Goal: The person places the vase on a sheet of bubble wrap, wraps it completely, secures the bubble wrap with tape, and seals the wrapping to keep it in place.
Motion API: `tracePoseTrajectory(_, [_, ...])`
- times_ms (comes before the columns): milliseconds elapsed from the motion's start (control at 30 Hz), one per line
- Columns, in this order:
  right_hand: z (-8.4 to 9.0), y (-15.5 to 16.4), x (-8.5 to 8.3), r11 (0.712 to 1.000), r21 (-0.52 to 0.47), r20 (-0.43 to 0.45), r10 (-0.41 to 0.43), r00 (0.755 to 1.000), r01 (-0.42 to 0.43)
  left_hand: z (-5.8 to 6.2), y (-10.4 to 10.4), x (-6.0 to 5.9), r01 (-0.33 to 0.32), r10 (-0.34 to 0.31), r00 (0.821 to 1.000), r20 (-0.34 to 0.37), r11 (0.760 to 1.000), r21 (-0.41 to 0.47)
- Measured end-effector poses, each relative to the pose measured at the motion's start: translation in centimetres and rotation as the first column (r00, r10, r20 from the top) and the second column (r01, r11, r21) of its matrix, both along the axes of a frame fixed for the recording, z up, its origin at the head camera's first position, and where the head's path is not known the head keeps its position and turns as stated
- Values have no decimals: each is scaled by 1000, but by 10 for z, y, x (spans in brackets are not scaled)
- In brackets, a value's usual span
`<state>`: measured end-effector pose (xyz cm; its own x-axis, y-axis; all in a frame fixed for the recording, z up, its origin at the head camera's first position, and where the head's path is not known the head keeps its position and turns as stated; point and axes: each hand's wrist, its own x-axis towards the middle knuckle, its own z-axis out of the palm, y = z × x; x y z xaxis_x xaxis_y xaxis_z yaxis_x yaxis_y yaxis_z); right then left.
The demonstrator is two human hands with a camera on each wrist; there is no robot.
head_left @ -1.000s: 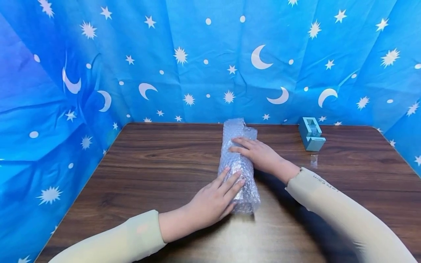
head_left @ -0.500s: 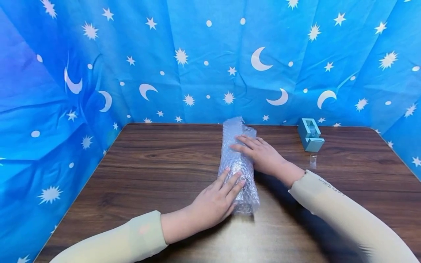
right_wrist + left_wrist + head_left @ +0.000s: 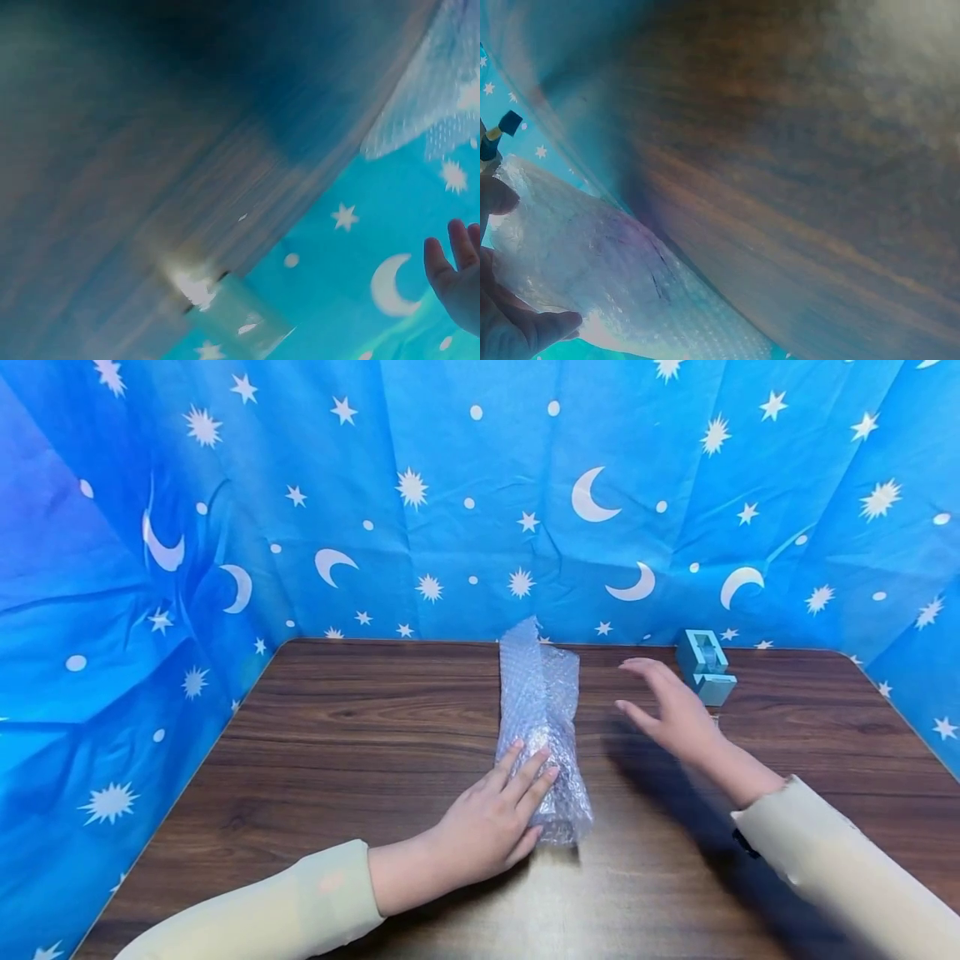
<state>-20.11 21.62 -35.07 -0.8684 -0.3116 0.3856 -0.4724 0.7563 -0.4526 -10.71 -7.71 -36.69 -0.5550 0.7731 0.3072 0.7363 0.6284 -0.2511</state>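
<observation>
1. Bundle of bubble wrap lies lengthwise mid-desk, its far end loose and standing up a little.
2. My left hand rests flat on the near end, fingers straight, pinning it down; the left wrist view shows the wrap against my fingertips.
3. My right hand has just come off the far end, where it lay half a second ago. Now it hangs in the air, fingers spread wide, holding nothing, between the bundle and the dispenser.
4. That lift leaves only one hand on the roll, and I judge the far flap has opened slightly since.
5. I read the right hand as headed for tape; a small clear strip near the dispenser is mostly hidden behind it.
</observation>
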Motion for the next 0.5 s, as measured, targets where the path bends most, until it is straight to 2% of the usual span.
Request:
tracePoseTrajectory(133, [2, 24, 10, 979, -167, 96, -98, 991, 113, 0, 1, 0, 2, -2, 1000, -18, 1000, -1])
tracePoseTrajectory(233, [-1, 42, 14, 934, -274, 158, -191, 969, 229, 0, 2, 0, -2, 2, 999, -37, 1000, -4])
tracePoseTrajectory(367, [-6, 64, 14, 839, -402, 259, -280, 925, 366, 1, 3, 1, -5, 5, 999, -49, 1000, -5])
tracePoseTrajectory(433, [-8, 74, 13, 778, -473, 335, -276, 901, 414, 1, 3, 0, -4, 4, 999, -50, 1000, -3])
tracePoseTrajectory(500, [-11, 82, 12, 701, -565, 417, -213, 884, 436, 1, 3, 0, -3, 3, 999, -46, 1000, 0])
